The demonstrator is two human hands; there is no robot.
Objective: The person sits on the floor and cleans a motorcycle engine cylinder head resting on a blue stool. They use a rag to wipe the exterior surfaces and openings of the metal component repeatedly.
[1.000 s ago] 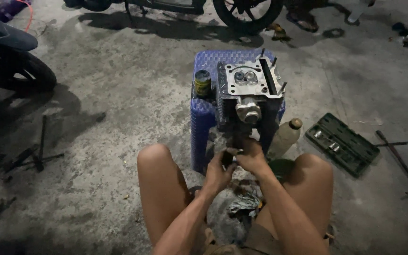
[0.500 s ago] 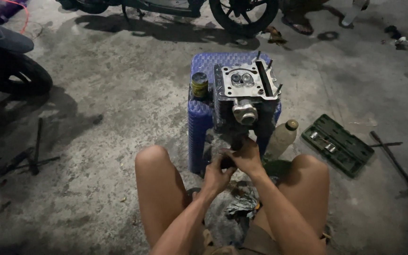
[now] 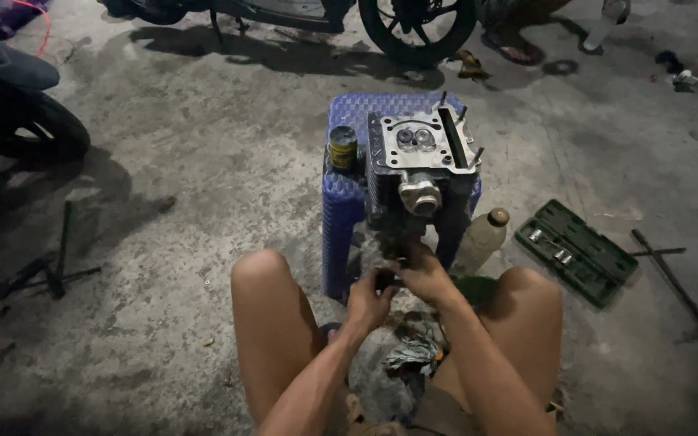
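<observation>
A grey metal engine cylinder head [image 3: 420, 153] stands on a blue plastic stool [image 3: 347, 202] in front of my knees. My left hand [image 3: 369, 300] and my right hand [image 3: 423, 273] meet just below the engine part, at the stool's near edge. Their fingers curl around a small dark object between them; what it is I cannot make out. A small yellow-and-dark tin [image 3: 342, 148] stands on the stool, left of the engine part.
A pale plastic bottle [image 3: 482, 236] leans by the stool's right side. An open green tool case [image 3: 577, 251] and a cross wrench [image 3: 680, 287] lie at right. Crumpled rags [image 3: 414, 351] lie between my legs. Motorbike wheels [image 3: 415, 24] stand at the back and left [image 3: 34, 129].
The camera has drifted slightly, shifting the scene up and left. My hands stay together below the engine part, with the left hand a little lower than before.
</observation>
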